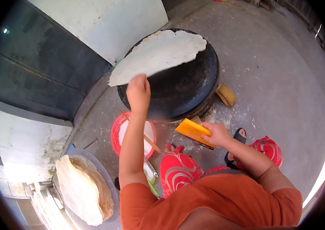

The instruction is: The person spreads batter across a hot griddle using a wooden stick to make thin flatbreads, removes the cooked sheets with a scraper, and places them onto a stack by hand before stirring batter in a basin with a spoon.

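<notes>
My left hand (138,92) is closed on the near edge of a large, thin, pale flatbread (158,53). The flatbread lies over the far left part of a round black griddle (185,88) and overhangs its left rim. The near right part of the griddle's dark surface is bare. In my right hand (218,134) is a yellow scraper (193,130), held in front of the griddle's near rim and apart from it. My right fingers are wrapped round its right end.
A red basin (115,136) of white batter with a wooden stick (151,142) across it stands below my left forearm. Stacked flatbreads (80,188) lie on a grey round tray (110,191) at lower left. A wooden block (226,95) sits by the griddle's right side.
</notes>
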`<state>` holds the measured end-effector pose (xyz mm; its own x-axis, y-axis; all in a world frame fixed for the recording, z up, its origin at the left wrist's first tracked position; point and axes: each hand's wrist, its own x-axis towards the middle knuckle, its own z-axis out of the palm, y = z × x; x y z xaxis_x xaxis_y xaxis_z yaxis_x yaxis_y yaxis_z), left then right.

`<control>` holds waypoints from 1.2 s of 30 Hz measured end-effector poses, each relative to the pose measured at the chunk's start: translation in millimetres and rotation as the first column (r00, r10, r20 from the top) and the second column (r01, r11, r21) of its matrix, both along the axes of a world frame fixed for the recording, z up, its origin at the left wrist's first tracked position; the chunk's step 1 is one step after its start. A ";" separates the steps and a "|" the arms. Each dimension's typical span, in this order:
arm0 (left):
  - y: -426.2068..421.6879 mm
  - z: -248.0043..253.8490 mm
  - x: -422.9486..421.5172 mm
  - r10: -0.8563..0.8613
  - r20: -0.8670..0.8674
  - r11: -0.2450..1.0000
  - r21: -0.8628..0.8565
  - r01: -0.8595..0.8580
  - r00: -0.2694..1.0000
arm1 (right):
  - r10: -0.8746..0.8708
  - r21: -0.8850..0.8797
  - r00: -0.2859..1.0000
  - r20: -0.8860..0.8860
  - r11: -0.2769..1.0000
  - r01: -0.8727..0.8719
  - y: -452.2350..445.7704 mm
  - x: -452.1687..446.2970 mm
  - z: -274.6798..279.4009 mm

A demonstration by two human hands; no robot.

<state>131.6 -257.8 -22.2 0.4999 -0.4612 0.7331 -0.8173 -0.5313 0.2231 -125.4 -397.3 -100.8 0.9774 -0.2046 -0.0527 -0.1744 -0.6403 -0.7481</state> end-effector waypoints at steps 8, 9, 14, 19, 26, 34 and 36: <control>60.5 -103.6 -80.9 -0.076 -0.325 0.975 0.176 0.139 0.943 | 0.116 0.015 0.993 0.017 0.993 -0.116 -0.4 -0.4 -3.4; 70.5 -110.3 -89.0 0.012 -0.334 0.968 0.239 0.072 0.943 | 0.121 0.010 0.992 0.018 0.993 -0.122 -3.1 -0.5 -2.7; 91.8 -157.7 -72.3 0.090 -0.852 0.538 -0.395 -0.745 0.516 | 0.032 0.439 0.978 0.207 0.890 -0.122 -20.2 9.1 -7.5; 120.7 -169.7 -10.3 -0.134 -0.976 0.648 -0.215 -0.731 0.169 | -0.113 0.779 0.990 0.081 0.627 0.008 -35.8 25.2 22.0; 154.5 39.7 41.5 0.183 -0.394 0.953 -0.154 -0.261 0.901 | -0.099 0.018 0.940 0.327 0.995 0.099 -22.8 72.2 94.3; 239.9 232.9 -94.8 -0.058 -0.170 0.998 0.000 0.059 0.984 | 0.027 -0.111 0.773 0.634 0.992 0.056 35.9 197.5 178.5; 268.1 241.7 -118.0 -0.034 -0.147 0.999 -0.012 0.033 0.989 | -0.051 -0.053 0.690 0.722 0.990 0.129 63.0 227.4 194.8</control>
